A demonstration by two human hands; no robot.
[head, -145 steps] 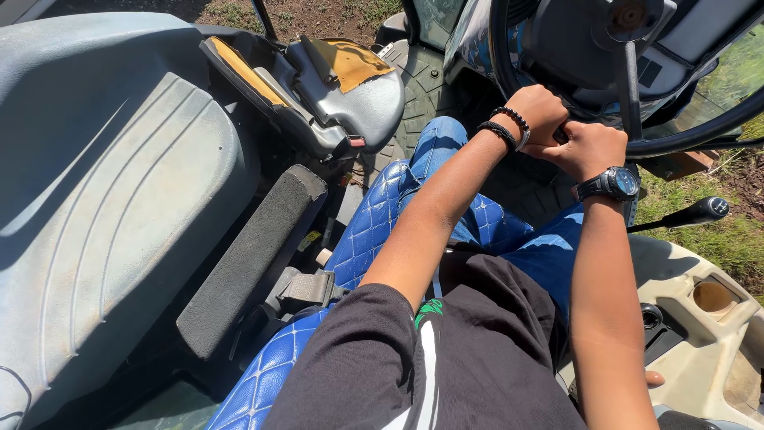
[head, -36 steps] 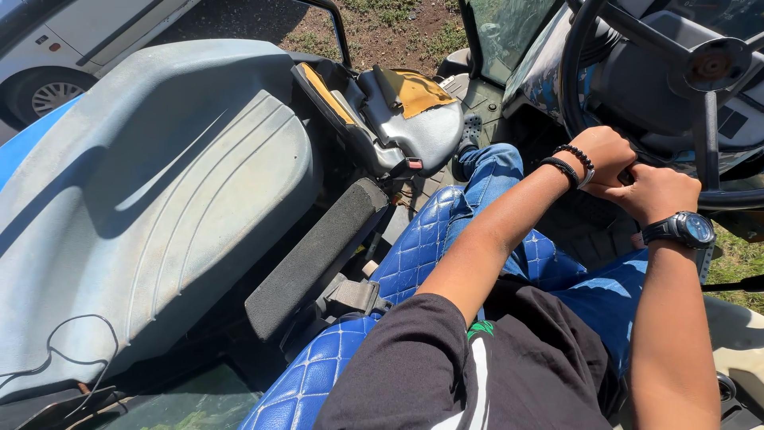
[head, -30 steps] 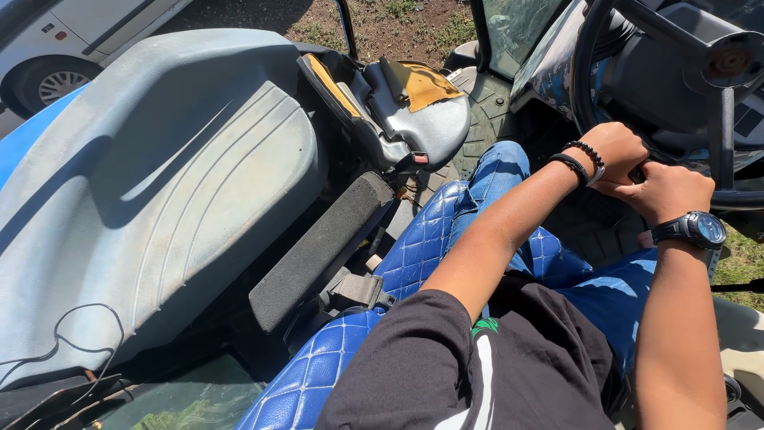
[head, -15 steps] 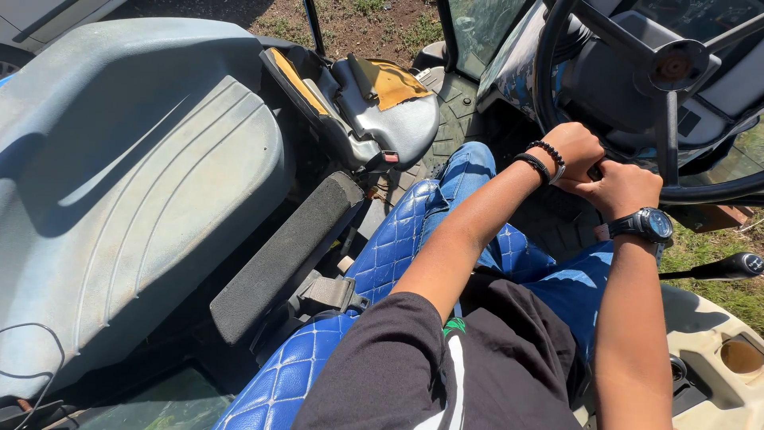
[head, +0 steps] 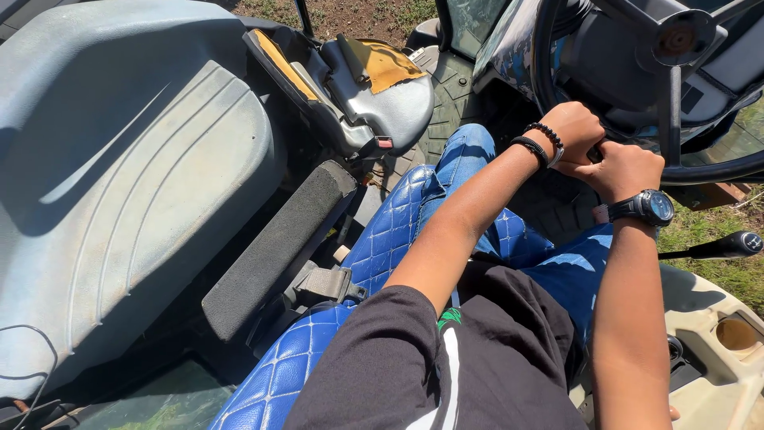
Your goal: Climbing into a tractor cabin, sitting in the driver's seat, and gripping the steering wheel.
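Note:
I sit on a blue quilted seat in a tractor cab, in blue jeans and a black shirt. My left hand, with dark bead bracelets on the wrist, is closed on the lower rim of the black steering wheel. My right hand, with a black wristwatch, grips the same stretch of rim right beside it, and the two fists touch. The rim is hidden where the fingers wrap it.
A broad grey fender fills the left, with a black padded armrest along the seat. A grey folded cover with torn yellow foam lies ahead over a tyre. A black-knobbed lever and a beige console stand on the right.
Both hands have stayed clasped on the wheel's lower rim. Only my view has swung, first left toward the fender, then back right toward the wheel and console.

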